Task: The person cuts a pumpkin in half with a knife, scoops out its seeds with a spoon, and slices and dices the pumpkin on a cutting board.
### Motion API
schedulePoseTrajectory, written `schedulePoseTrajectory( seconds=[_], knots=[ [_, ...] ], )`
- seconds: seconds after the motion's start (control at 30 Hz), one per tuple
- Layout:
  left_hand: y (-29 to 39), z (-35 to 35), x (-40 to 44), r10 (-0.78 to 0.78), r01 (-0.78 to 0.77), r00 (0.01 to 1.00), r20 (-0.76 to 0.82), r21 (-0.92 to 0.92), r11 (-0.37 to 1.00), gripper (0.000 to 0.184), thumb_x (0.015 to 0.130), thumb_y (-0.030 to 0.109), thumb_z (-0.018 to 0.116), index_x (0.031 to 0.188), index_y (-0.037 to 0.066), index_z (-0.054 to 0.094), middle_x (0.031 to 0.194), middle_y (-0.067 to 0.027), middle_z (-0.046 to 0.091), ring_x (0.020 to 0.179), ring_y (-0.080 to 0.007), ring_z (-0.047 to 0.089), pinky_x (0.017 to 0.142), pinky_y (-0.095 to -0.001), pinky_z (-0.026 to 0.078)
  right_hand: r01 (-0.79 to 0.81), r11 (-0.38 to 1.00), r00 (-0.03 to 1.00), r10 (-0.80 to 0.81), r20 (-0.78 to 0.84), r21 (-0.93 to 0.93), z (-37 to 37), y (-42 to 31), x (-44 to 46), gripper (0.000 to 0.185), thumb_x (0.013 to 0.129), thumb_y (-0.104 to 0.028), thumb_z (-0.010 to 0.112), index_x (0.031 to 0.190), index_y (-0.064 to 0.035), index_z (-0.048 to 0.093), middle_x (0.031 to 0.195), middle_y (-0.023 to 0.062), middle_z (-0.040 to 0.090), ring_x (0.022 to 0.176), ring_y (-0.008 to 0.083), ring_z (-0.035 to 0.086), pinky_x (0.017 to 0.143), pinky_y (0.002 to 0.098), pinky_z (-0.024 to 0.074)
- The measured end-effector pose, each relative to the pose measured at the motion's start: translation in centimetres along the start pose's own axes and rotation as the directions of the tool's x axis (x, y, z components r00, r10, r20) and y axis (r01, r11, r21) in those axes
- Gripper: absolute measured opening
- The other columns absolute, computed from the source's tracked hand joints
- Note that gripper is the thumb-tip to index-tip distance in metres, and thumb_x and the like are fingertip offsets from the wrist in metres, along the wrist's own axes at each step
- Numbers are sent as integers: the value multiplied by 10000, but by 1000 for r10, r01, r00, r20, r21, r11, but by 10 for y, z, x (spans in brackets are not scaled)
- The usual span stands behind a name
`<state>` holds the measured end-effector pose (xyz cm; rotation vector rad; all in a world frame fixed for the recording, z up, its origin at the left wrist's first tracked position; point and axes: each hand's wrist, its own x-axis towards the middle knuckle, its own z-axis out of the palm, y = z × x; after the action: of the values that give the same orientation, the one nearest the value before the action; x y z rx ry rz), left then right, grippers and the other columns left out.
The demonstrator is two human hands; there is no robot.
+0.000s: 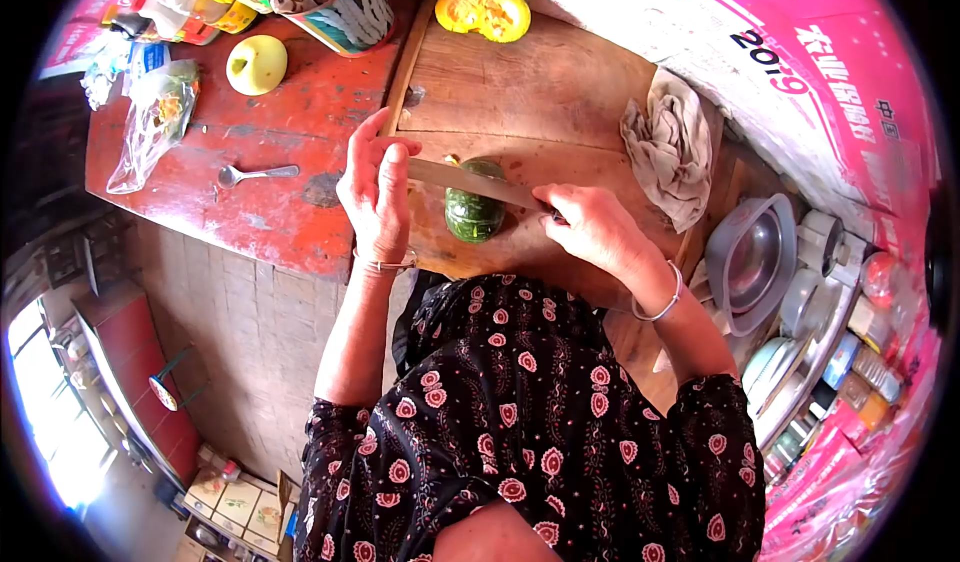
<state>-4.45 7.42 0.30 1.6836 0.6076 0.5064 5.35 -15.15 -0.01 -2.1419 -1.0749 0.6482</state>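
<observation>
A small dark green squash [473, 214] lies on the wooden board [500, 72], with a knife [468, 180] held across above it. My right hand [598, 230] is closed round the knife's dark handle. At the other end of the blade is my left hand [378, 190], its fingers raised and apart, the thumb close to the tip; whether it touches the blade is hard to tell. A halved yellow squash [482, 12] rests cut side up at the board's far edge.
Left, the red table [300, 132] bears a pale green apple [257, 65], a spoon [258, 174], a plastic bag [158, 122], bottles and a utensil pot [345, 17]. A crumpled cloth [672, 147] lies right, beside a plastic basin [752, 262] and a dish rack.
</observation>
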Motion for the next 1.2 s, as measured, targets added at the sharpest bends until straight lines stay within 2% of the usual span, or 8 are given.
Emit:
schedulePoseTrajectory(
  seconds=[0.03,0.1,0.2,0.33,0.63,0.8,1.0,1.2],
  knots=[
    [-1,2,3,1,-1,1000,-9,-1,1000,351,918,199,508,1211,6,519,758,-28,619,688,-67,514,644,-207,419,-24,1000,999,24,40,-14,-2,0,2,239,748,-81,601,974,-5,607,852,181,634,775,355,620,691,416,507],
    [-2,4,8,-27,27,1000,-8,-50,998,323,917,202,512,1165,-1,550,704,-15,585,661,-61,509,624,-204,415,-71,996,990,76,117,-45,-6,0,5,274,753,-71,611,1018,0,617,923,186,642,816,355,627,711,391,518],
    [-4,10,13,-104,102,995,-14,-95,990,304,923,232,490,1067,-12,599,611,-2,542,583,-63,477,570,-213,394,-30,999,997,33,67,-46,-3,5,7,203,748,-94,584,935,-19,607,765,186,626,732,364,617,664,441,502],
    [-14,19,17,-209,201,976,-63,-116,973,293,929,221,465,940,-19,633,537,17,485,508,-49,417,499,-207,333,-113,985,982,131,137,-132,-4,2,12,192,749,-95,588,926,-27,610,741,190,621,714,374,615,650,450,501],
    [-30,22,25,-211,199,972,-103,-109,974,287,926,198,450,879,-20,631,520,22,466,487,-45,386,480,-204,294,-203,967,945,235,226,-157,-4,-1,20,226,748,-100,590,958,-20,615,738,224,608,714,399,606,648,460,493],
    [-42,20,30,-253,242,966,-54,-153,958,260,937,187,462,870,-11,616,528,17,473,488,-51,419,472,-209,321,-250,940,908,311,282,-233,2,2,29,204,748,-107,588,929,-17,614,729,234,604,701,413,599,651,478,487],
    [-63,23,33,-232,227,972,-30,-122,966,256,931,183,467,856,-9,619,539,8,484,512,-58,440,496,-212,335,-237,954,946,270,181,-185,23,23,29,166,744,-120,592,861,-3,598,689,241,592,683,430,589,634,496,479],
    [-52,21,39,-235,230,972,0,-198,953,257,943,186,472,863,-6,623,547,8,485,513,-58,434,514,-208,349,-262,935,920,317,232,-240,10,15,30,144,742,-101,577,852,-12,601,726,236,608,730,417,608,666,497,484]
  ],
)
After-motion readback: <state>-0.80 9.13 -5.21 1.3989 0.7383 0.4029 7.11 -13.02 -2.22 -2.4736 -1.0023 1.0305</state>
